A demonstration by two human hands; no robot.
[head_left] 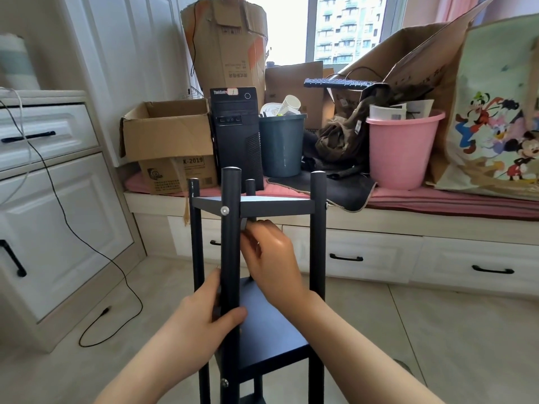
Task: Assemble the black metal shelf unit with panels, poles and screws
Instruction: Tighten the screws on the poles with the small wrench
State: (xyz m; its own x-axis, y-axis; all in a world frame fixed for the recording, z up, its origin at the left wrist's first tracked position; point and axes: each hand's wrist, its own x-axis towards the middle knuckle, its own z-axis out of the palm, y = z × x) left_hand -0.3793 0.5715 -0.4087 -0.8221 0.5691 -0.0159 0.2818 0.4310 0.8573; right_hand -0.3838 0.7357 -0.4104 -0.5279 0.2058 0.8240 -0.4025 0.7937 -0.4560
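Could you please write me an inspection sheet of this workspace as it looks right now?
Surface: tiled floor, shelf unit standing on it.
Job's things: black shelf unit, top panel screwed on; screw in near pole.
Clutter: cardboard box, computer tower, grey bin, pink bucket on window bench.
Hands: left hand grips near pole; right hand pinches small tool under top panel.
Cables: black cable trailing over floor.
Surroundings: white cabinets, window.

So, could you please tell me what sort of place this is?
Probably a room in a flat, used partly for storage: a cushioned window seat with drawers, white cabinets, and cardboard boxes beside a computer tower.
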